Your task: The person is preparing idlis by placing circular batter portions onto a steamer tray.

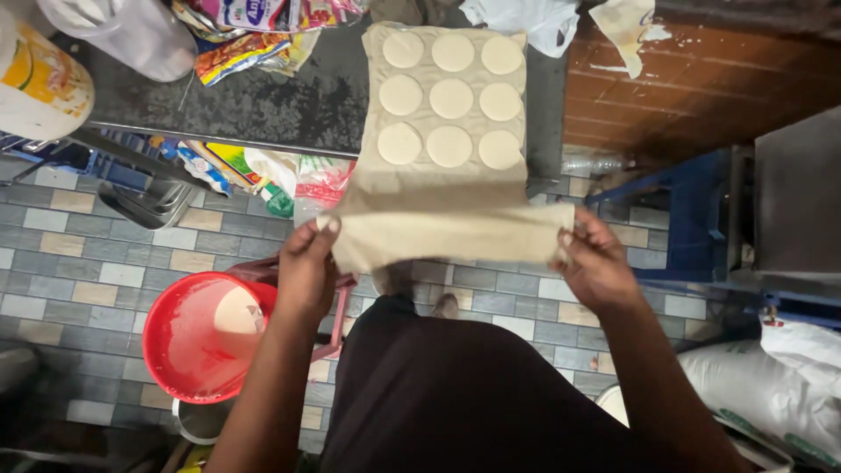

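Note:
A beige cloth point(447, 219) lies on the dark stone counter point(280, 105), and its near part hangs over the counter's edge. My left hand point(307, 267) grips the cloth's near left corner. My right hand point(596, 263) grips the near right corner, so the fold is stretched between both hands. Several flat round dough discs point(450, 98) sit in rows on the part of the cloth that rests on the counter.
A red bucket point(162, 350) with pale liquid stands on the tiled floor at lower left. Snack packets point(245, 48) and plastic containers point(39, 79) crowd the counter's left. A blue metal frame point(701, 210) and white sacks point(771, 394) are at right.

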